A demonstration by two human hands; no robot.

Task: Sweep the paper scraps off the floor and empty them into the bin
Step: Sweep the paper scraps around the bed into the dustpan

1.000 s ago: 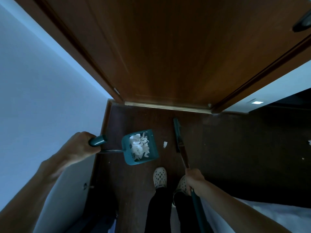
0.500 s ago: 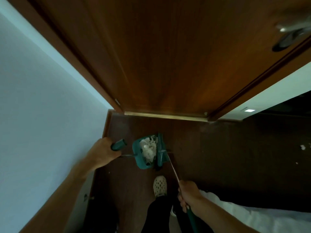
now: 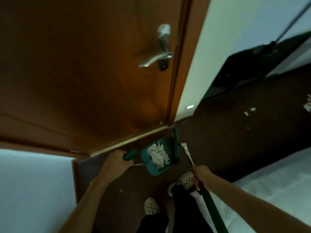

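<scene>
My left hand (image 3: 116, 161) grips the handle of the green dustpan (image 3: 157, 158), which sits at lower centre of the frame with a heap of white paper scraps (image 3: 158, 154) inside. My right hand (image 3: 201, 176) is closed around the broom (image 3: 176, 143) handle; its green head stands against the pan's right edge. More scraps (image 3: 249, 111) lie on the dark floor (image 3: 235, 132) at the right, below the wooden door (image 3: 84, 64).

Dustpan: dark teal plastic dustpan (image 3: 155, 170), with matching teal grip.
Scraps: white shredded paper scraps (image 3: 158, 154) in the pan; more white paper bits (image 3: 249, 111) on the floor.
Broom: teal broom head (image 3: 176, 142), dark green handle.
Floor: dark brown wooden floor (image 3: 227, 140).
Door: reddish-brown wooden door (image 3: 87, 73), silver metal lever handle (image 3: 155, 60).
Shoes: cream perforated clogs (image 3: 151, 206), dotted with holes.
Walls: pale blue-white painted walls (image 3: 33, 190).
</scene>
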